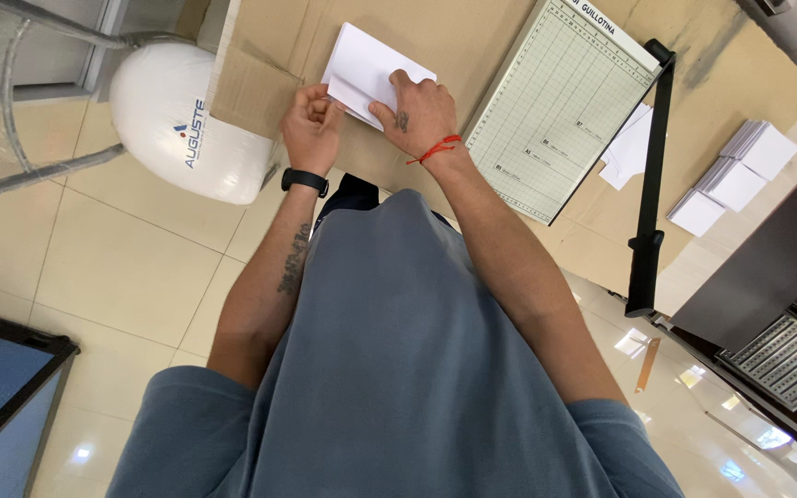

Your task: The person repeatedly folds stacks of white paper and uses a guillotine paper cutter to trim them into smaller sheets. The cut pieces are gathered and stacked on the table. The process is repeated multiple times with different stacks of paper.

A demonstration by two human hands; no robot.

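Cream-tiled glossy floor (131,267) below, far left to near right; grey metal railing (20,92) at far left.

Brown corrugated cardboard sheet (417,28), covering the work table across the far side, one flap hanging over the near left edge.

Paper guillotine, pale green gridded board (560,111), right of centre on the cardboard, long axis running from near to far; black lever arm (652,184) along its right edge, handle end toward the near side.

White rounded plastic-wrapped bundle (177,120), on the floor at far left, just beside the cardboard flap.

Loose white offcut sheets (634,148), partly hidden behind the lever arm. Three small stacks of white cut cards (735,175), far right on the cardboard, well apart from both hands.

White folded paper sheet (366,69), lying on the cardboard left of the guillotine, long axis slanting from near left to far right; a diagonal fold line showing across the near part.

Right hand (422,115), red thread bracelet at the wrist, palm down on the sheet's near right part, fingers spread and flat, pressing rather than clasping. Sheet extending away and to the left from under this hand.

Left hand (311,124), black band at the wrist, at the sheet's near left corner, fingers curled inward, fingertips at the paper's edge; whether pinching it or only touching, cannot tell. Sheet lying far and right of this hand.

Both hands about equally near the sheet, the right covering more of it.
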